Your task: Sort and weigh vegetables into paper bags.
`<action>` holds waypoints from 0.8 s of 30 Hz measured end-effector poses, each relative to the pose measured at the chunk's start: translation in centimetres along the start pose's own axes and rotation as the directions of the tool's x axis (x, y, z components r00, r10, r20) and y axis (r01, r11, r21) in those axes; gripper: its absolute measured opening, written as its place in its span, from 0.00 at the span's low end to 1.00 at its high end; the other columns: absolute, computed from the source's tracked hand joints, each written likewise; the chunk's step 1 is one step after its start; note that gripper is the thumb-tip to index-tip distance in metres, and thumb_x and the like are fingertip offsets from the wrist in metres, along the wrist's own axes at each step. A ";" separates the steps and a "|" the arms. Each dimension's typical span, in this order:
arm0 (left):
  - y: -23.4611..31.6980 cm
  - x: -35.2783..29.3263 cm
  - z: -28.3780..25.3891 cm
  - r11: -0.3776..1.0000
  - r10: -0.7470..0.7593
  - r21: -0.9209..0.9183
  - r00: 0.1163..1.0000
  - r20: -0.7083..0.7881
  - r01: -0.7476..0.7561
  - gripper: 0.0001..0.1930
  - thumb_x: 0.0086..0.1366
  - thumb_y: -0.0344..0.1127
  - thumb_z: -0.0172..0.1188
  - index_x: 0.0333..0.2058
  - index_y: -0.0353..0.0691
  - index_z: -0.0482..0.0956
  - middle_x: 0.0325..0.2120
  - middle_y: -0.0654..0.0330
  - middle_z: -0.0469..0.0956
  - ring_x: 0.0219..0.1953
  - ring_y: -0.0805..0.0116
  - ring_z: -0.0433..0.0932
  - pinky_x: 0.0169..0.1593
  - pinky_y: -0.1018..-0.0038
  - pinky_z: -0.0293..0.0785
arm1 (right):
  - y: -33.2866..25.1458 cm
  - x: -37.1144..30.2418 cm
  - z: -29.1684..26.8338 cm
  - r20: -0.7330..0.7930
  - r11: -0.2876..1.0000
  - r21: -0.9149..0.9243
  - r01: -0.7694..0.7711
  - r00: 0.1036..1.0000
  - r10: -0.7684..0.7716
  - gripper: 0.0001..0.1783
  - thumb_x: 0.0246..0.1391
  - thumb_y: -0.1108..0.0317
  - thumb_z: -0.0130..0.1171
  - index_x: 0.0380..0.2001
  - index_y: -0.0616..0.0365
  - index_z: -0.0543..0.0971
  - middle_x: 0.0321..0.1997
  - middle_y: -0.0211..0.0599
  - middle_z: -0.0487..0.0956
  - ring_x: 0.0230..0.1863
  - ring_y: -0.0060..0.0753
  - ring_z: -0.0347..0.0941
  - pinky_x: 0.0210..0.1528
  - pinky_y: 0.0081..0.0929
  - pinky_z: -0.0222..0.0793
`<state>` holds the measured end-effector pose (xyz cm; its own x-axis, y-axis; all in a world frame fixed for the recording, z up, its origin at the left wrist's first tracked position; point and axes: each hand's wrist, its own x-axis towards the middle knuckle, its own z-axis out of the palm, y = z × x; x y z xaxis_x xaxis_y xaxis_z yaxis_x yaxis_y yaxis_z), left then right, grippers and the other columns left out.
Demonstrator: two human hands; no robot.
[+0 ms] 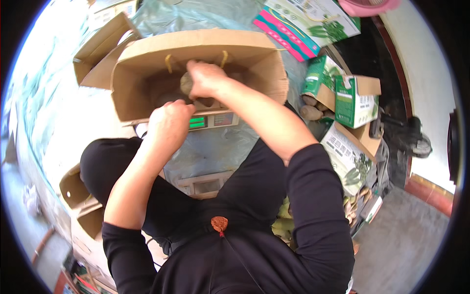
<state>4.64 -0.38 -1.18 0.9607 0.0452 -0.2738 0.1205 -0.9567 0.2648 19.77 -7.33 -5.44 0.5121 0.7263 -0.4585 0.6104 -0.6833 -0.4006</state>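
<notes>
An open cardboard box (196, 39) with yellow rope handles stands in front of me. My right hand (208, 78) reaches down inside it, its fingers round a roundish brownish-green root vegetable (186, 84). More dark, rounded shapes lie at the bottom of the box, too shaded to make out. My left hand (169, 117) is at the near wall, fingers curled over its edge; their tips are partly hidden. Just under that wall shows a scale (215, 120) with a lit green display.
To the right lie green-and-white cartons (355, 100), one open beside brown root vegetables (311, 112). A printed carton (308, 24) and a pink basin (369, 6) are at the far right. Another open cardboard box (105, 49) stands far left. Clear plastic sheeting (191, 17) covers the ground.
</notes>
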 end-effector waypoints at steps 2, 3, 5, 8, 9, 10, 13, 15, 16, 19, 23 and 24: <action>0.5 0.1 -0.5 1.000 -0.007 -0.007 1.000 0.013 0.007 0.11 0.55 0.26 0.53 0.36 0.42 0.80 0.30 0.53 0.76 0.38 0.53 0.77 0.41 0.61 0.74 | 0.5 0.9 1.3 -0.072 0.999 0.051 -0.019 0.997 0.023 0.36 0.30 0.62 0.71 0.47 0.59 0.71 0.48 0.49 0.75 0.52 0.48 0.72 0.52 0.39 0.69; 0.6 0.3 -0.4 1.000 0.005 -0.001 1.000 0.012 -0.005 0.11 0.56 0.26 0.53 0.36 0.43 0.80 0.30 0.53 0.76 0.38 0.53 0.77 0.41 0.61 0.74 | 1.1 0.9 1.4 -0.080 0.999 0.050 0.005 0.997 -0.001 0.35 0.32 0.61 0.71 0.48 0.58 0.71 0.49 0.48 0.75 0.52 0.48 0.72 0.52 0.39 0.69; 0.2 -0.1 -0.3 1.000 0.002 -0.018 1.000 0.000 -0.002 0.10 0.56 0.26 0.54 0.37 0.43 0.80 0.31 0.53 0.76 0.38 0.52 0.77 0.41 0.61 0.73 | 0.4 0.1 0.6 -0.108 0.996 0.053 0.073 0.992 -0.067 0.32 0.37 0.58 0.70 0.48 0.55 0.73 0.47 0.47 0.76 0.52 0.48 0.72 0.54 0.39 0.69; 0.8 0.5 -0.6 0.998 -0.004 -0.069 1.000 0.010 0.005 0.10 0.56 0.26 0.54 0.37 0.42 0.80 0.32 0.52 0.77 0.37 0.50 0.77 0.41 0.60 0.73 | 1.8 -1.6 -1.8 -0.109 0.975 0.149 0.165 0.983 -0.150 0.30 0.40 0.56 0.68 0.48 0.57 0.75 0.46 0.47 0.78 0.51 0.47 0.73 0.53 0.37 0.69; 1.0 0.8 -0.6 0.998 0.001 -0.070 1.000 0.006 -0.001 0.10 0.56 0.26 0.54 0.37 0.42 0.80 0.32 0.52 0.77 0.37 0.50 0.77 0.41 0.60 0.73 | 2.7 -2.2 -2.9 -0.139 0.960 0.179 0.216 0.971 -0.193 0.30 0.41 0.55 0.68 0.47 0.57 0.75 0.45 0.46 0.78 0.50 0.45 0.74 0.52 0.36 0.69; 1.0 0.7 -0.8 0.998 -0.002 -0.066 1.000 0.006 0.003 0.10 0.56 0.26 0.54 0.37 0.41 0.80 0.32 0.51 0.76 0.37 0.49 0.77 0.41 0.60 0.73 | 3.4 -3.1 -4.0 -0.170 0.938 0.211 0.275 0.955 -0.242 0.30 0.42 0.54 0.67 0.47 0.58 0.76 0.45 0.44 0.79 0.48 0.43 0.75 0.51 0.35 0.70; 1.0 0.2 -1.3 0.999 -0.019 -0.042 1.000 0.015 0.019 0.12 0.55 0.25 0.54 0.38 0.42 0.80 0.33 0.52 0.77 0.37 0.50 0.77 0.42 0.60 0.73 | 5.1 -7.8 -7.7 -0.323 0.854 0.412 0.319 0.927 -0.190 0.26 0.48 0.58 0.64 0.48 0.59 0.75 0.44 0.40 0.80 0.44 0.33 0.76 0.47 0.29 0.71; 1.3 0.6 -1.2 0.999 -0.002 -0.039 0.999 0.036 0.003 0.12 0.55 0.25 0.55 0.38 0.41 0.80 0.33 0.52 0.77 0.38 0.50 0.77 0.42 0.60 0.73 | 8.2 -10.6 -8.9 -0.460 0.803 0.482 0.350 0.881 -0.107 0.24 0.49 0.59 0.63 0.47 0.61 0.76 0.42 0.39 0.80 0.42 0.31 0.77 0.45 0.27 0.71; 1.3 0.6 -1.1 0.999 0.001 -0.038 1.000 0.021 0.000 0.12 0.55 0.25 0.55 0.39 0.41 0.80 0.33 0.51 0.77 0.38 0.49 0.77 0.42 0.60 0.73 | 9.5 -12.3 -9.3 -0.523 0.777 0.520 0.354 0.851 -0.038 0.24 0.48 0.59 0.64 0.46 0.63 0.77 0.41 0.41 0.80 0.41 0.32 0.77 0.45 0.28 0.72; 1.2 0.6 -1.1 0.999 0.010 -0.035 1.000 0.010 -0.009 0.13 0.55 0.25 0.55 0.40 0.40 0.79 0.33 0.51 0.77 0.38 0.48 0.76 0.43 0.60 0.72 | 13.1 -17.7 -9.0 -0.534 0.713 0.641 0.283 0.832 0.150 0.18 0.51 0.68 0.62 0.45 0.63 0.75 0.38 0.32 0.79 0.38 0.23 0.74 0.39 0.24 0.71; 1.7 0.6 -1.1 0.999 -0.013 -0.047 1.000 0.028 0.015 0.13 0.55 0.25 0.56 0.40 0.38 0.79 0.33 0.50 0.76 0.39 0.48 0.76 0.43 0.61 0.72 | 18.5 -20.6 -1.8 -0.601 0.589 0.747 0.308 0.690 0.402 0.18 0.52 0.66 0.61 0.46 0.61 0.76 0.40 0.35 0.80 0.41 0.25 0.76 0.42 0.23 0.71; 1.5 0.6 -1.0 0.998 -0.031 -0.051 0.999 0.041 0.033 0.13 0.55 0.25 0.56 0.40 0.38 0.79 0.33 0.50 0.77 0.39 0.48 0.76 0.43 0.61 0.72 | 19.5 -21.3 0.4 -0.550 0.517 0.810 0.277 0.665 0.505 0.18 0.51 0.69 0.62 0.45 0.64 0.77 0.39 0.37 0.80 0.40 0.26 0.76 0.43 0.24 0.72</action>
<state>5.67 -1.50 -0.07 0.9454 0.0626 -0.3198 0.1644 -0.9390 0.3021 20.51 -36.20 -3.85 0.9812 0.1794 -0.0712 -0.0320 -0.2127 -0.9766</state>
